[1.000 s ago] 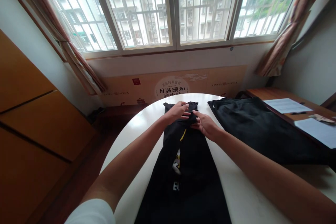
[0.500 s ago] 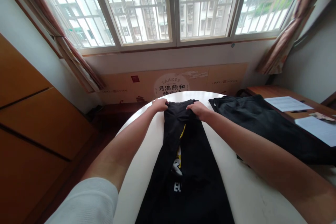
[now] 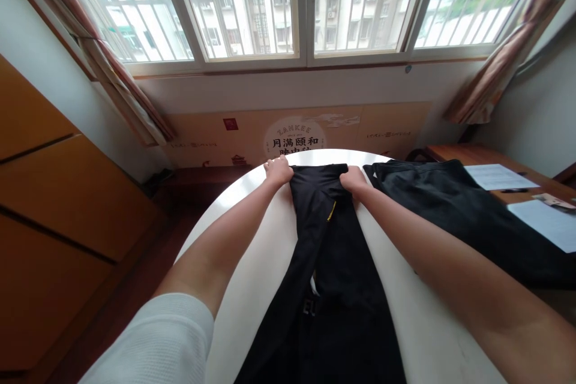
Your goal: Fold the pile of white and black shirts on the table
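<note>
A pair of black trousers (image 3: 346, 264) lies lengthwise on the white round table (image 3: 252, 264), waistband at the far edge and legs running towards me. Yellow and white print shows in part between the overlapping legs. My left hand (image 3: 279, 171) is closed on the left corner of the waistband. At the opposite corner, my right hand (image 3: 353, 180) grips the cloth, fingers curled around it. The waistband is stretched fairly straight between both hands. The fingertips are partly hidden.
Another dark garment (image 3: 450, 210) lies folded on the table to the right. Beyond it, a brown desk (image 3: 443, 153) bears paper sheets (image 3: 499, 176) and a pen (image 3: 514, 190). An orange-brown cabinet (image 3: 45, 234) stands at left, and a barred window (image 3: 252, 6) is ahead.
My hands have moved apart and the waistband is wider and flatter between them. The trousers have shifted slightly right in view, and less of the yellow and white print shows.
</note>
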A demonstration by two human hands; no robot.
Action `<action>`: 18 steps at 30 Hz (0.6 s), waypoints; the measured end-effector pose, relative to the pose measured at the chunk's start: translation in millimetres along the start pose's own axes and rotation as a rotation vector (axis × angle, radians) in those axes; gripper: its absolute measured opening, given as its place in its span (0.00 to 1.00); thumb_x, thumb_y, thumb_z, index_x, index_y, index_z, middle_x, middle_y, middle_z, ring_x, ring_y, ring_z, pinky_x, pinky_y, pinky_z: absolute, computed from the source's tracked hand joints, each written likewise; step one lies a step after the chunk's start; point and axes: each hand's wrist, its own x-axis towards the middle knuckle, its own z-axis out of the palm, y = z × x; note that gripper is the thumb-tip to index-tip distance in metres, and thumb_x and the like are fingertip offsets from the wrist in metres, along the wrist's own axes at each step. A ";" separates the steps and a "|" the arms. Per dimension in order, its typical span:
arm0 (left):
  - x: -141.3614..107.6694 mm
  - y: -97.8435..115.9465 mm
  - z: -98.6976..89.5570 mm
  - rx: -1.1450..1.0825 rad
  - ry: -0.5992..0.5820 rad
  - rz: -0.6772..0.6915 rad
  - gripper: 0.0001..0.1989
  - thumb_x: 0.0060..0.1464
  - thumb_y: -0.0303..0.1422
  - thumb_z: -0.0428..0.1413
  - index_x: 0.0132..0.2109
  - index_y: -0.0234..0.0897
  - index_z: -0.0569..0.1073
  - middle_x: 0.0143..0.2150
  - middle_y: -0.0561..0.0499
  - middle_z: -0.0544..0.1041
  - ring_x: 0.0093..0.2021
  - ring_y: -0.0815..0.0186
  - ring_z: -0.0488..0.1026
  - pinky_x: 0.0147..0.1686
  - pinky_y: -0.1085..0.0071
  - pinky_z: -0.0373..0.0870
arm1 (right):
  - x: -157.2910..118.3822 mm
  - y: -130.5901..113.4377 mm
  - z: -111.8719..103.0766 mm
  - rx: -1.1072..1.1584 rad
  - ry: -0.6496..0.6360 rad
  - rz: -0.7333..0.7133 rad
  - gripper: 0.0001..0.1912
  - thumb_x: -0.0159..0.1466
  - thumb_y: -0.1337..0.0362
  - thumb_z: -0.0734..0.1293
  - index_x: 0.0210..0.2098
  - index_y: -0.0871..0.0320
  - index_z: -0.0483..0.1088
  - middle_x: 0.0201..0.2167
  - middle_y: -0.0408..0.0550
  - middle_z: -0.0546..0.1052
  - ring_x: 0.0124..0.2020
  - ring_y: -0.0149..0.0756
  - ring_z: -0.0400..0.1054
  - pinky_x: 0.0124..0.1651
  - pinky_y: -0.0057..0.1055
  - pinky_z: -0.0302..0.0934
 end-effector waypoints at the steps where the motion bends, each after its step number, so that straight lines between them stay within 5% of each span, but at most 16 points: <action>1: -6.5 1.3 0.9 -0.008 0.043 -0.023 0.21 0.59 0.30 0.53 0.58 0.29 0.71 0.59 0.28 0.75 0.62 0.40 0.69 0.60 0.50 0.61 | 1.9 -1.1 -0.4 -0.048 0.004 -0.001 0.13 0.61 0.72 0.67 0.45 0.64 0.77 0.45 0.66 0.81 0.48 0.51 0.76 0.45 0.35 0.68; 5: -51.4 6.4 -6.8 -0.055 0.140 -0.041 0.21 0.64 0.34 0.50 0.60 0.26 0.67 0.61 0.25 0.71 0.62 0.39 0.68 0.59 0.51 0.63 | 6.4 -6.5 -3.2 -0.193 -0.022 -0.042 0.15 0.63 0.72 0.67 0.49 0.64 0.77 0.51 0.67 0.80 0.54 0.52 0.75 0.51 0.35 0.67; 9: -111.3 7.4 -10.4 -0.160 -0.091 0.112 0.25 0.64 0.44 0.53 0.59 0.28 0.67 0.57 0.27 0.75 0.56 0.40 0.74 0.55 0.53 0.68 | 1.3 -15.8 -5.3 -0.294 -0.024 -0.081 0.19 0.69 0.69 0.65 0.57 0.70 0.71 0.53 0.72 0.77 0.57 0.56 0.73 0.57 0.43 0.65; 11: -130.0 4.8 -7.0 -0.233 -0.174 0.135 0.26 0.63 0.42 0.55 0.61 0.29 0.64 0.53 0.29 0.78 0.55 0.41 0.76 0.55 0.54 0.69 | -12.2 -26.3 -5.4 -0.339 0.016 -0.101 0.26 0.70 0.66 0.65 0.65 0.73 0.62 0.57 0.76 0.73 0.61 0.61 0.69 0.60 0.49 0.62; 13: -136.1 0.6 -2.6 -0.351 -0.154 0.140 0.24 0.63 0.35 0.55 0.62 0.29 0.62 0.54 0.30 0.78 0.56 0.44 0.77 0.57 0.56 0.69 | -39.6 -39.3 -4.9 -0.414 0.088 -0.206 0.33 0.71 0.63 0.65 0.69 0.73 0.55 0.62 0.78 0.68 0.64 0.65 0.63 0.61 0.53 0.60; 15: -132.9 -4.4 0.6 -0.492 -0.108 0.146 0.24 0.63 0.31 0.55 0.63 0.31 0.60 0.57 0.31 0.77 0.58 0.48 0.76 0.59 0.58 0.68 | -83.7 -49.2 -3.8 -0.507 0.120 -0.441 0.31 0.71 0.60 0.64 0.68 0.70 0.58 0.62 0.75 0.67 0.63 0.65 0.61 0.60 0.54 0.61; 18: -124.4 -11.8 2.2 -0.599 -0.052 0.143 0.25 0.63 0.28 0.54 0.65 0.32 0.59 0.59 0.32 0.76 0.60 0.51 0.76 0.61 0.58 0.68 | -171.6 -45.2 -2.1 -0.476 -0.126 -0.866 0.19 0.72 0.61 0.60 0.57 0.63 0.70 0.51 0.66 0.75 0.55 0.58 0.67 0.60 0.53 0.62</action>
